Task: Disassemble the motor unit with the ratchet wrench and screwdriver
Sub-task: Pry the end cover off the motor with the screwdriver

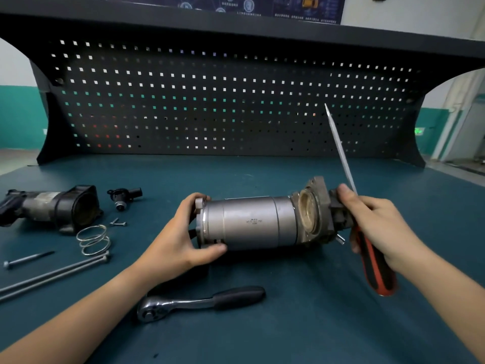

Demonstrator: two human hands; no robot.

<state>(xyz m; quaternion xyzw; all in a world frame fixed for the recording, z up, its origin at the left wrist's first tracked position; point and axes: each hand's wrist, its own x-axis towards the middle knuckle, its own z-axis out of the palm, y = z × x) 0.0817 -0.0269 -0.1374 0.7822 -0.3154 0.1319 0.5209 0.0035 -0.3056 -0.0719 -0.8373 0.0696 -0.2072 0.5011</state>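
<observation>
The left hand (183,232) wraps its fingers and thumb around the left end of a silver cylindrical metal motor unit (252,222), which lies on its side at the centre of the frame. That end's face is hidden behind the palm. The right hand (375,222) curls around a screwdriver (379,277) with a red and black handle, its steel shaft pointing up toward the upper right. The thumb rests on the motor unit's grimy right end; whether the other fingers touch it is hard to make out.

A chrome ratchet wrench (199,302) with a black grip lies on the dark teal table (288,324), lower centre. At the left sit a dark removed housing (52,208), a wire coil spring (94,240) and two long thin bolts (52,274), cut off by the left edge. A black pegboard (210,101) fills the upper frame.
</observation>
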